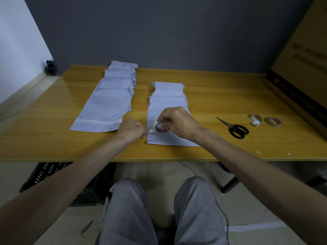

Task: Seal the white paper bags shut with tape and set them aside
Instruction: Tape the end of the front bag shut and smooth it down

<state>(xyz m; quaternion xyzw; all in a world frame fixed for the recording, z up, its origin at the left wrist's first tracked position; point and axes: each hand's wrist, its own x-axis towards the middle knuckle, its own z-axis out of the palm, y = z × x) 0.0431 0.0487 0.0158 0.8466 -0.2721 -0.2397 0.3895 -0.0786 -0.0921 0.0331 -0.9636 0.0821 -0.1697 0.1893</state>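
Two overlapping rows of white paper bags lie on the yellow wooden table (230,96). The left row (109,103) ends in a bag with a tape strip across its near end. The right row (168,99) has its nearest bag under my hands. My right hand (178,122) holds a tape roll (161,128) with a red core just above that bag. My left hand (132,129) is closed at the bag's left edge, pinching the tape's free end, which runs a short way to the roll.
Black-handled scissors (233,129) lie right of the bags. Beyond them sit a nearly used-up roll (256,119) and another tape roll (274,122). A big cardboard box (304,68) stands at the table's right end. A grey wall rises behind.
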